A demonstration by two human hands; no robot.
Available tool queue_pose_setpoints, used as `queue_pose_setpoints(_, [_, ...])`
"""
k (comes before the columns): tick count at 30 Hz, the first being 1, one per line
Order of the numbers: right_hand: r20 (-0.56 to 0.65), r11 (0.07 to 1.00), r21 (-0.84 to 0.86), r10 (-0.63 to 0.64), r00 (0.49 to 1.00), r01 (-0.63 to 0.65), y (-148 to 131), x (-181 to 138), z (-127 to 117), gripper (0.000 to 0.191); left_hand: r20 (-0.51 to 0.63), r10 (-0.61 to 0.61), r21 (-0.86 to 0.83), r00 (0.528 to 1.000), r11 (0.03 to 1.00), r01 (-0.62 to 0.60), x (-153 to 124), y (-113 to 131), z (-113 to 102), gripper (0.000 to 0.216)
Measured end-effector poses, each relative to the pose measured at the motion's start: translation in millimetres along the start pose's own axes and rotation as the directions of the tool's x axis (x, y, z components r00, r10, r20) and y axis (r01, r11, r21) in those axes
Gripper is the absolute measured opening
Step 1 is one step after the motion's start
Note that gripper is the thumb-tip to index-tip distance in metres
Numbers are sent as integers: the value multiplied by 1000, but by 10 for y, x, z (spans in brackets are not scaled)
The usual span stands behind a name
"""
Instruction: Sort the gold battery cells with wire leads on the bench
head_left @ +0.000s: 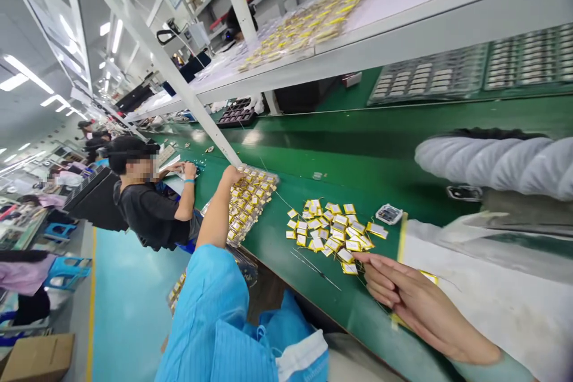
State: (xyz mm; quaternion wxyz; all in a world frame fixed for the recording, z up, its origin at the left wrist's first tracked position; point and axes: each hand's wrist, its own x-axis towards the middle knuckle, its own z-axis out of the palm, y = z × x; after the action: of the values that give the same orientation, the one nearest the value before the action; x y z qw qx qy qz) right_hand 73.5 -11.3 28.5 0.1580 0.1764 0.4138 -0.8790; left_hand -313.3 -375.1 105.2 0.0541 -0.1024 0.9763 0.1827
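My left hand [233,175] reaches out on a bare forearm to a clear tray [250,197] filled with small yellow-taped battery cells; its fingers curl at the tray's far edge. My right hand [403,298] lies flat on the green bench, fingers stretched out and together, holding nothing. Its fingertips almost touch a loose heap of yellow-taped cells [331,231]. A small grey part [388,213] lies just past the heap. Thin wires [313,267] lie in front of it.
A white mat [492,304] covers the bench under my right wrist. A grey corrugated hose [492,161] crosses above it. The upper shelf [313,59] carries more cell trays. A co-worker in black [147,203] sits at the bench on my left. A slanted white post [188,95] stands beside the tray.
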Motion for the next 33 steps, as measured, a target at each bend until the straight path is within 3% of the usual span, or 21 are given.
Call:
queue_pose_setpoints(4, [-20,1000,-17,-12,1000,12,-8,-11,-7,62,-70,-8,-128,998,992,-1,-123,81,28,38])
queue_pose_setpoints(8, [-23,1000,8,4,1000,-4,-30,3,-46,62,-214,-10,-319,977,946,-61,-353,91,-41,38])
queue_pose_setpoints(11, [-36,1000,9,-5,999,5,-61,7,-24,65,-326,-5,-483,945,861,-162,-646,125,-60,35])
queue_pose_setpoints(13, [-17,997,-29,-74,997,73,-70,-4,39,66,-338,22,-598,941,767,-233,-943,223,63,32])
queue_pose_setpoints(16, [90,958,-155,-231,969,243,-66,16,145,69,-250,137,-777,959,563,-283,-1531,458,452,34])
queue_pose_setpoints(19, [38,937,-190,-292,956,294,-70,92,150,72,-105,297,-911,949,354,-212,-2167,714,872,50])
queue_pose_setpoints(24, [18,867,-311,-403,915,389,-100,103,53,70,88,431,-980,898,201,0,-2942,1157,1337,50])
queue_pose_setpoints(28, [6,803,-389,-487,873,451,-163,75,39,59,133,430,-984,893,164,68,-3202,1406,1560,48])
queue_pose_setpoints(33, [-3,794,-388,-509,861,468,-204,59,29,45,89,349,-992,933,111,53,-3087,1538,1645,50])
